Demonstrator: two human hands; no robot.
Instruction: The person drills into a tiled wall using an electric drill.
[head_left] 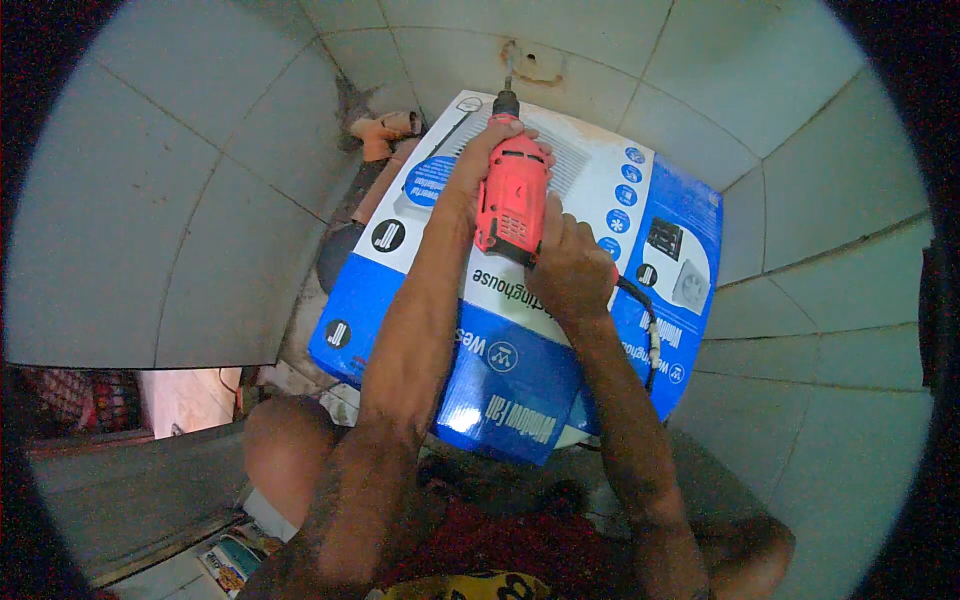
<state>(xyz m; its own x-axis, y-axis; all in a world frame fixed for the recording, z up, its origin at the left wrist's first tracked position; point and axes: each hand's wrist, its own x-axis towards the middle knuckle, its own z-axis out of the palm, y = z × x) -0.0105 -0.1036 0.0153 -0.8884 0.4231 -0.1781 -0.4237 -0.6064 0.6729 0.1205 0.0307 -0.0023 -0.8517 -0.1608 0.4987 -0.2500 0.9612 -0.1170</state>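
Observation:
A red power drill [515,190] with a black chuck points away from me toward the tiled wall. Its thin bit [508,70] reaches a brown-stained patch of the wall; whether the tip is inside the tile I cannot tell. My left hand [488,158] is closed round the front of the drill body, just behind the chuck. Around the rear handle wraps my right hand [572,265], which hides much of that handle. Below the drill lies a large blue and white fan carton [440,240]. A small dark hole [531,57] shows in the wall beside the bit.
The drill's black cable [652,335], wrapped in white in places, runs over the carton's right side. Orange-brown pipe pieces [378,140] stand in the far left corner. Tiled walls [230,150] close in on the left and right. At lower left, a ledge [130,490] borders an opening.

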